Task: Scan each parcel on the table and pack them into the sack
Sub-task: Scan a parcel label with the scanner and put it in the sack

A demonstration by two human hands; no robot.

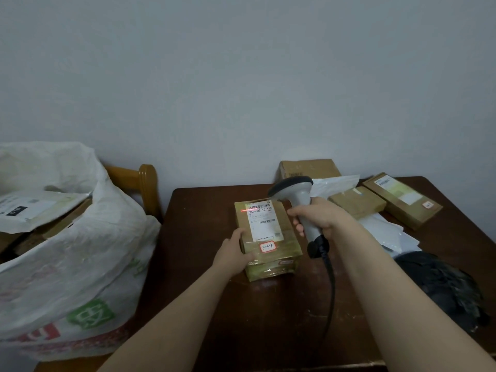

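- Steadies box (268, 234) at mid-table (204, 237) with left hand (233, 251), thumb and fingers clasping its near left corner.
- Grips scanner (298, 194) in right hand (319, 218), fingers wrapped round the handle, head tipped toward the box's label.
- Throws a red line (248, 210) across the left end of the barcode.
- Works with hands apart, box between them.
- Trails cable (331, 285) from the scanner's base toward the table's near edge.
- Shows more boxes (357, 201), white mailers (335, 182) and a black bag (442, 285) on the table's right side.
- Shows sack (80, 251) open left of the table, parcels inside, chair (145, 183) behind.
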